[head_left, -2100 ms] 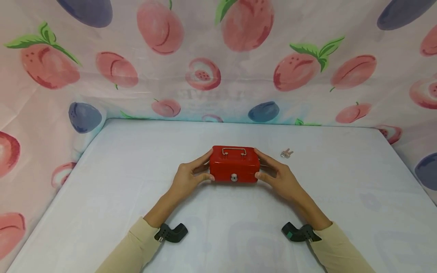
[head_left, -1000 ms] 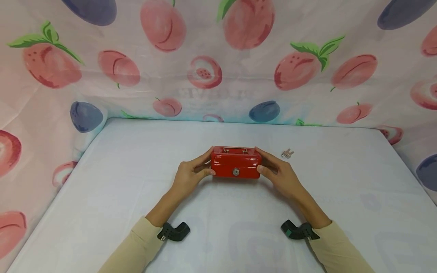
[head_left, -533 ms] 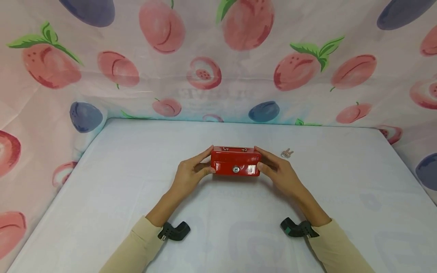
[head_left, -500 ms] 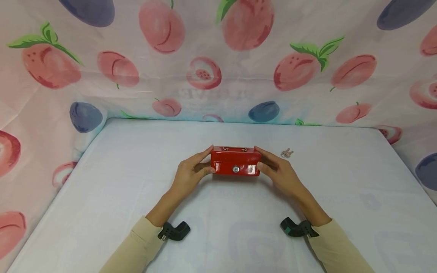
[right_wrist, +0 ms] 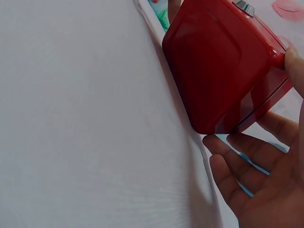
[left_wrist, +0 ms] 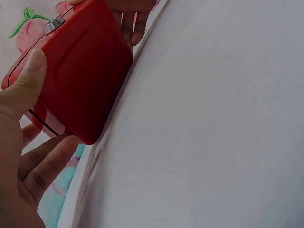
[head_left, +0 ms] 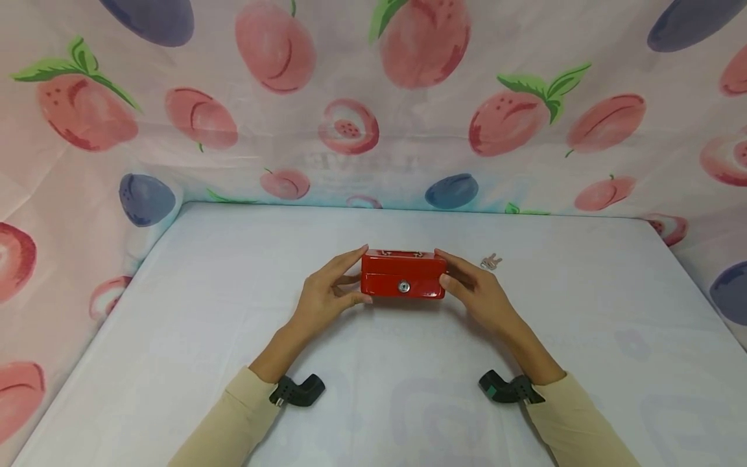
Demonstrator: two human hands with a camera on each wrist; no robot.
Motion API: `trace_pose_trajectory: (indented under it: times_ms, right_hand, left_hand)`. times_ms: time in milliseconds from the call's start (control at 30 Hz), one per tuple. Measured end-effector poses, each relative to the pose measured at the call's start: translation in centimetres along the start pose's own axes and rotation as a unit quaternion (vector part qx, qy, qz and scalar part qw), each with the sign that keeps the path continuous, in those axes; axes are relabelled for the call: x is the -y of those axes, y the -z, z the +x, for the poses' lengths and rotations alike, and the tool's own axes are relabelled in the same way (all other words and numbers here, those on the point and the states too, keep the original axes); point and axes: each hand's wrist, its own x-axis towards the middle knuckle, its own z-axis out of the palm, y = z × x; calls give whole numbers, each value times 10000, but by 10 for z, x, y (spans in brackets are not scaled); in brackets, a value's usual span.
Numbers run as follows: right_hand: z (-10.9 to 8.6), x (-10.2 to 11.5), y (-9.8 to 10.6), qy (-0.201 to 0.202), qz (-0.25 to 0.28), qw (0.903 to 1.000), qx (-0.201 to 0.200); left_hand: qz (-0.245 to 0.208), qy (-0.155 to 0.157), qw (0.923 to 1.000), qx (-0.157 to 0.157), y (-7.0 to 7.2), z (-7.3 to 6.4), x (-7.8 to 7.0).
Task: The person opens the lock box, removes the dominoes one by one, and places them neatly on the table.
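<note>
A red metal cash box (head_left: 385, 283) is held between both hands at mid-table, its lock side tilted up toward the head camera. The silver lock (head_left: 404, 287) shows on that front side; the top handle is seen nearly edge-on. My left hand (head_left: 323, 295) grips the left end, thumb at the lower front corner and fingers toward the back. At the right end my right hand (head_left: 484, 298) grips with its thumb on the front corner. Both wrist views show the box's bottom (left_wrist: 90, 71) raised off the cloth at the front. A small bunch of keys (head_left: 491, 262) lies right of the box.
White cloth (head_left: 373, 389) covers the table. Behind it and at the sides hangs a fruit-patterned curtain (head_left: 408, 143). Black wrist camera mounts (head_left: 299, 391) sit at both cuffs.
The box has tipped back, so its top has narrowed from view and its front and lock have risen. My left thumb has shifted slightly down and inward along the front corner. The keys have not moved.
</note>
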Motion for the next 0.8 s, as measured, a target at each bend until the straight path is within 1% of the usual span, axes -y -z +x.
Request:
trace_pose_trajectory:
  times_ms: [67, 200, 233, 300, 433, 467, 533, 600, 667, 767, 800]
  right_hand:
    - [-1, 9, 1, 25, 27, 10000, 20]
    - [-4, 27, 3, 74, 103, 9999, 84]
    - [-3, 24, 3, 103, 63, 9999, 105]
    - [-2, 18, 4, 118, -39, 9998, 162]
    - [2, -1, 3, 117, -293, 9991, 272]
    - [2, -2, 3, 70, -310, 9991, 293]
    - [2, -1, 4, 70, -291, 9988, 381]
    - [0, 7, 5, 118, -219, 9985, 494]
    - [-3, 16, 6, 237, -167, 9982, 518]
    - [-5, 24, 5, 624, 12, 9974, 374]
    - [-4, 23, 5, 767, 46, 9966, 292]
  left_hand:
    - [234, -97, 9997, -35, -1, 1, 6]
    - [754, -80, 9971, -48, -3, 0, 22]
    - [831, -53, 9965, -41, -3, 0, 24]
    - [868, -42, 9962, -33, -3, 1, 26]
    - [786, -8, 9969, -41, -4, 1, 27]
    - [742, 4, 9972, -39, -4, 1, 27]
    - [692, 35, 9976, -39, -4, 1, 27]
    - [638, 41, 9979, -38, -4, 1, 27]
    - [606, 33, 9982, -39, -4, 1, 27]
    - [655, 22, 9978, -46, -4, 1, 26]
    - [687, 30, 9976, -49, -4, 1, 26]
